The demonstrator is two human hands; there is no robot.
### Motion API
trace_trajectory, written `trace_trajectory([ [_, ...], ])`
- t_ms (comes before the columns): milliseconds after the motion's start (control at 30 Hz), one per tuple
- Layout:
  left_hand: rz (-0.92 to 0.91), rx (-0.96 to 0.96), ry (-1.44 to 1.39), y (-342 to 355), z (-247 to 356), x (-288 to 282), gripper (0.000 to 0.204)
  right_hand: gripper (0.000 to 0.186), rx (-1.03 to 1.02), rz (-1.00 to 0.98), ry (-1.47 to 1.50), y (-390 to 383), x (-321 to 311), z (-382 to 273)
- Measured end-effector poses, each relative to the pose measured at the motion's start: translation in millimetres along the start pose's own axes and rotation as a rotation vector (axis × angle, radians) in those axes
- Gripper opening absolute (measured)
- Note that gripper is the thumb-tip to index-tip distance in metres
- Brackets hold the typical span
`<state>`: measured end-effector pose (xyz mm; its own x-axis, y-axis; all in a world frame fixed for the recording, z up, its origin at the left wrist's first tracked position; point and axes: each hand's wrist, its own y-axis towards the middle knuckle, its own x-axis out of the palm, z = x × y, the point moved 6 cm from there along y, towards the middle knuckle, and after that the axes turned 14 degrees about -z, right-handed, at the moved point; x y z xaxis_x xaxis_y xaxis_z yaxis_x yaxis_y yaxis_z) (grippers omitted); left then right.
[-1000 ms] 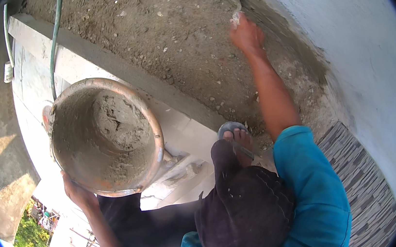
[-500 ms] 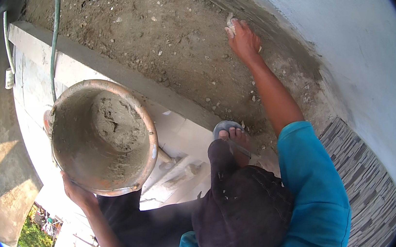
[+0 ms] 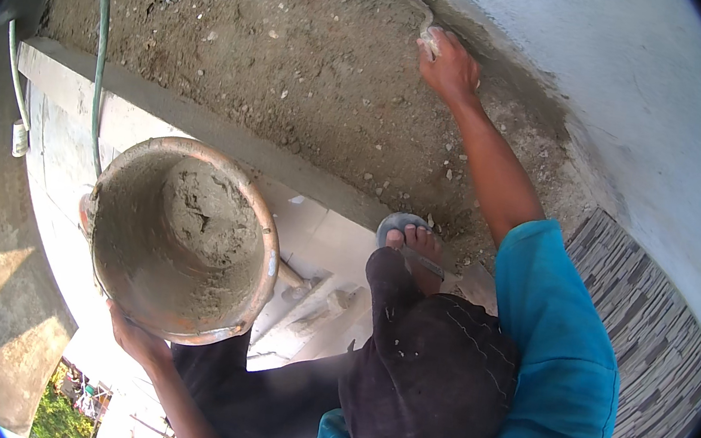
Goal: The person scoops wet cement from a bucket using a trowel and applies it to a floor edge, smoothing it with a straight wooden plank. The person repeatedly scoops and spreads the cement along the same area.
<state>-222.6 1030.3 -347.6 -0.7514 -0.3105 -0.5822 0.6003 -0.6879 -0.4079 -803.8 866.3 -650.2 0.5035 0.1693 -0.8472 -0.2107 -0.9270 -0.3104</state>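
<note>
My right hand (image 3: 452, 64) is closed round the mud-caked handle of a trowel (image 3: 427, 22). Its thin blade lies along the foot of the white wall (image 3: 591, 82), on a smooth grey band of wet mortar (image 3: 512, 86). At the lower left, my left hand (image 3: 134, 335) grips the near edge of a round bucket (image 3: 173, 336), fingers partly hidden under it. The bucket tilts so that its inside faces me. Wet grey mortar (image 3: 217, 217) clings to its far side and bottom.
Rough soil with small stones (image 3: 284, 47) fills the bed between the wall and a concrete curb (image 3: 228, 151). A green hose (image 3: 100, 26) crosses the curb at left. My sandalled foot (image 3: 418, 246) rests by the curb's right end. Striped stone cladding (image 3: 656, 340) stands at right.
My right hand has moved a little to the right and away from me along the wall base, with the trowel in it. The bucket and left hand have barely shifted.
</note>
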Motion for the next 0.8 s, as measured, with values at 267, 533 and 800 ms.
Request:
trace_trajectory([
  [267,-0.018,0.040,0.011,5,2,-1,0.053,0.044,-0.035,-0.075,-0.023,-11,14,-2],
  [533,0.021,0.022,-0.060,1,3,4,0.054,0.045,0.031,-0.051,0.009,15,25,-19],
  [800,-0.004,0.040,-0.029,0,7,2,0.053,0.045,0.040,-0.046,-0.023,-11,-18,-4],
])
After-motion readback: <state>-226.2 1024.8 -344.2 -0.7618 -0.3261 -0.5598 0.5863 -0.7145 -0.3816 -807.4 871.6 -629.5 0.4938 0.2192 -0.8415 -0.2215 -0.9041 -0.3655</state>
